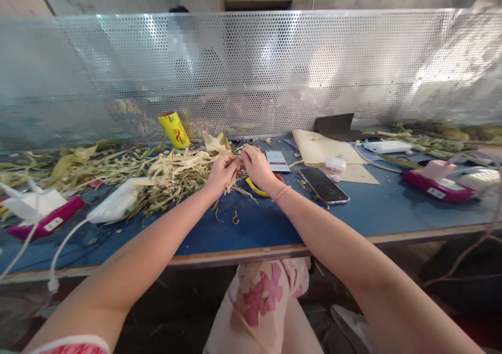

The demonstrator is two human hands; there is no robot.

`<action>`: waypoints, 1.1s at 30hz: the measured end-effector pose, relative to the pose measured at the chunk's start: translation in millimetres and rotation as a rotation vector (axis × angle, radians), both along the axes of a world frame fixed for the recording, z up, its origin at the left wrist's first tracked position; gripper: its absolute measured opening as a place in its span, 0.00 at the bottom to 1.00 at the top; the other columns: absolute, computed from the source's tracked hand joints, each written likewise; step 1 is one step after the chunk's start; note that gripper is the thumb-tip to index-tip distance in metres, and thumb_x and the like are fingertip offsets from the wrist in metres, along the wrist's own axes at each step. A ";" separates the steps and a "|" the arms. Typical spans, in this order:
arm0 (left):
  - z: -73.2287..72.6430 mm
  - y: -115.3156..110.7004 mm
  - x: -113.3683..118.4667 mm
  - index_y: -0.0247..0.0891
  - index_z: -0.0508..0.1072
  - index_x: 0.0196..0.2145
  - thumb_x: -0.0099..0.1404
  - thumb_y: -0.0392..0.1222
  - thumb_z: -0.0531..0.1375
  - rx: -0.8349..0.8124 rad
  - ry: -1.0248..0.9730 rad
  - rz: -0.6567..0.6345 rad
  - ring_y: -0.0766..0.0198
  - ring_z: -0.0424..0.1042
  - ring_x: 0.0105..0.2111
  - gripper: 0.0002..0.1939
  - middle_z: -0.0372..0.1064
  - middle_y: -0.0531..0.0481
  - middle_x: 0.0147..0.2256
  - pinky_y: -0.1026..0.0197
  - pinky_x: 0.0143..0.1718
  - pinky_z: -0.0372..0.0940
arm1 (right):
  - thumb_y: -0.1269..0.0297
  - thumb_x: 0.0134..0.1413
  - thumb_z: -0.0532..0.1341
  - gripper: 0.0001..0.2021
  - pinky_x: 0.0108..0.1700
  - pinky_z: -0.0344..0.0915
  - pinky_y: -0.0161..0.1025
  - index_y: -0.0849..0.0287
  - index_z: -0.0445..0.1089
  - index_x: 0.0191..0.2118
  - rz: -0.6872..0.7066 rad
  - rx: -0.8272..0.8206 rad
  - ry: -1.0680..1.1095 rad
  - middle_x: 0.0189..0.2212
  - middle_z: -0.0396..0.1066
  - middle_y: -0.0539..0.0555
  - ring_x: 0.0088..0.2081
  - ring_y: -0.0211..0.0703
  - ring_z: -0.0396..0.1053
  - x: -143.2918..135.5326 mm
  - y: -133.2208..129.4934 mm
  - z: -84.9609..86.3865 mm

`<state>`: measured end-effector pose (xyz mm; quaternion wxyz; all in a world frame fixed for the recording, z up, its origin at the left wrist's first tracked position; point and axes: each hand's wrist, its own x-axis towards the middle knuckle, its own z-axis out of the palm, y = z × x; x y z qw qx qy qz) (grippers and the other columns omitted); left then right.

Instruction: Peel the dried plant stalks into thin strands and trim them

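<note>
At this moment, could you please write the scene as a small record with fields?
surface: blue table
pile: dried plant strips, left of the hands
hands: left hand and right hand, close together at the pile's right edge
held: too small to tell
behind pile: yellow tube, apparently tilted
right of hands: phone, lying flat
table sides: left magenta block; right magenta block
back: perforated metal panel
</note>
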<state>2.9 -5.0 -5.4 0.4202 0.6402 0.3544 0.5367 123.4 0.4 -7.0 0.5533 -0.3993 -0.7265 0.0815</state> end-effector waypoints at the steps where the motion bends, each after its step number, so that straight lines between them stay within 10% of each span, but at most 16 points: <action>1: -0.2 0.1 0.1 0.37 0.66 0.23 0.55 0.38 0.57 -0.005 -0.018 -0.010 0.71 0.63 0.18 0.05 0.62 0.57 0.16 0.67 0.22 0.57 | 0.67 0.54 0.48 0.10 0.37 0.57 0.36 0.55 0.49 0.23 0.008 0.009 0.020 0.24 0.56 0.50 0.30 0.39 0.57 0.1 0.6 0.0; 33: -6.4 7.1 -1.5 0.37 0.64 0.23 0.56 0.40 0.57 0.038 -0.135 0.103 0.72 0.64 0.18 0.06 0.64 0.57 0.17 0.67 0.23 0.60 | 0.71 0.46 0.56 0.02 0.28 0.62 0.33 0.59 0.65 0.27 0.147 0.058 0.020 0.31 0.63 0.53 0.32 0.37 0.63 9.5 1.8 0.3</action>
